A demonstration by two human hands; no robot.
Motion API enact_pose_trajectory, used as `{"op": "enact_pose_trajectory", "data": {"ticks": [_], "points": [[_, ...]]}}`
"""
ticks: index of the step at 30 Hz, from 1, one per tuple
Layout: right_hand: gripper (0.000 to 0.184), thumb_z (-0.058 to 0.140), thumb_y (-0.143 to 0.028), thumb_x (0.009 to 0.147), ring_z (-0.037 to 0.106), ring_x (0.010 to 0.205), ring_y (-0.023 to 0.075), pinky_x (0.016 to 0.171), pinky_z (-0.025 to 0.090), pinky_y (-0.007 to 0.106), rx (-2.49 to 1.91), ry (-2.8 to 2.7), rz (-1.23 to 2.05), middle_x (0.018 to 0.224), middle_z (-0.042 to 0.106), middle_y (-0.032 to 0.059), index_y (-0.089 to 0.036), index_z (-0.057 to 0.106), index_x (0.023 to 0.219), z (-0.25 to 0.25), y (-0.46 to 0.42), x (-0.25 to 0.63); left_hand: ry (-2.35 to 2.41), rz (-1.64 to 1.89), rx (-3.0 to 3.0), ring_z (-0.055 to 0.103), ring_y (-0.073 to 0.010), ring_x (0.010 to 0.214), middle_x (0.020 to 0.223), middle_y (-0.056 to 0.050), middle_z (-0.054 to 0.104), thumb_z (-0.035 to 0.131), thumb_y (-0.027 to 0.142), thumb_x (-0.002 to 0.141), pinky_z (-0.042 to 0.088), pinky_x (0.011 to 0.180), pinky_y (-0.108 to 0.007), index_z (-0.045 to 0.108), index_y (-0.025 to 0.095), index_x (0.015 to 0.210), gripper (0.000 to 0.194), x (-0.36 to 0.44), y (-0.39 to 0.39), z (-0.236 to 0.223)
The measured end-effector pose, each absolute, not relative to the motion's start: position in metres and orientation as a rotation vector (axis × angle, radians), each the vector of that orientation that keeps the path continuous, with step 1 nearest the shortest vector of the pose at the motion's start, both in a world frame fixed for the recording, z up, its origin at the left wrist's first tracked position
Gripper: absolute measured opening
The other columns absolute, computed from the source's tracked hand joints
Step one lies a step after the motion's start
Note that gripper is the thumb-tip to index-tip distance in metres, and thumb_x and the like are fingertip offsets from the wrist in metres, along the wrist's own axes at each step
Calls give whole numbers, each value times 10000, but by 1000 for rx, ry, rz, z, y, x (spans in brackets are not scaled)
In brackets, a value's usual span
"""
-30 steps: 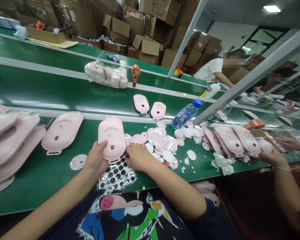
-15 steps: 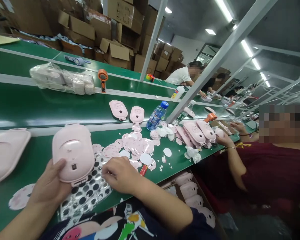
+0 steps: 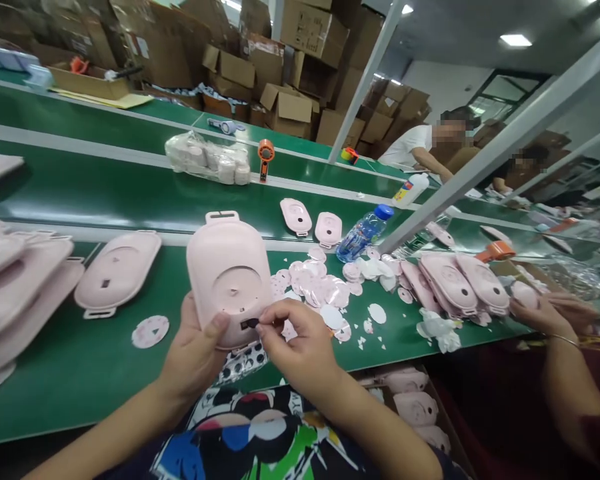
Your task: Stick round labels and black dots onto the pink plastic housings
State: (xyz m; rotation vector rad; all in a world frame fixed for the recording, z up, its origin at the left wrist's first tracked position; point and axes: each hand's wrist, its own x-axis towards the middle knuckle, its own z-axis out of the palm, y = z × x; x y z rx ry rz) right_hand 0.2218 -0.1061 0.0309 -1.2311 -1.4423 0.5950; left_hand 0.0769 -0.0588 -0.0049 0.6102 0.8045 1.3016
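Observation:
My left hand (image 3: 193, 353) grips a pink plastic housing (image 3: 227, 257) by its lower left side, thumb on the face. The housing has a round recess, a loop at its top edge and a small dark square opening low down. My right hand (image 3: 300, 340) pinches a small black piece (image 3: 253, 323), seemingly a round sticker, against the housing at that opening. Partly hidden below the housing lies a clear sheet of black dots (image 3: 243, 363). Another pink housing (image 3: 117, 270) rests on the table to the left, near a round patterned sticker (image 3: 151, 331).
Stacked pink housings (image 3: 27, 287) fill the left side. Loose round stickers (image 3: 315, 287), a blue-capped bottle (image 3: 365, 233) and crumpled white paper (image 3: 437, 330) lie to the right. A metal post (image 3: 430, 207) slants up there. A co-worker's hand (image 3: 545, 317) holds a pink part at far right.
The view has swung left. My right hand has come up from the dotted sheet to the housing's opening with a small black piece. My left hand still holds the housing.

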Motion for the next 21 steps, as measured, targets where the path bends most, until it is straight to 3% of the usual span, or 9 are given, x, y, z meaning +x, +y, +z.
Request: {"op": "enact_pose_trajectory", "data": {"ticks": [9,21], "points": [[121,623,-107,784,611,697,133,725,498,304,-1280,-1552,512,750,680,-26,-223,656,791,32,-107,214,793,1308,545,683,-282,1034,1145,-64,695,845,332,662,615,834,-415,538,305,1071,512,80,-67,4],[126,614,-105,786,606,682,129,708,502,301,-1300,-1557,535,744,686,-24,-219,667,773,34,-104,213,805,1311,529,691,-290,994,1114,-84,698,855,335,643,615,825,-437,506,283,1073,557,83,-65,5]]}}
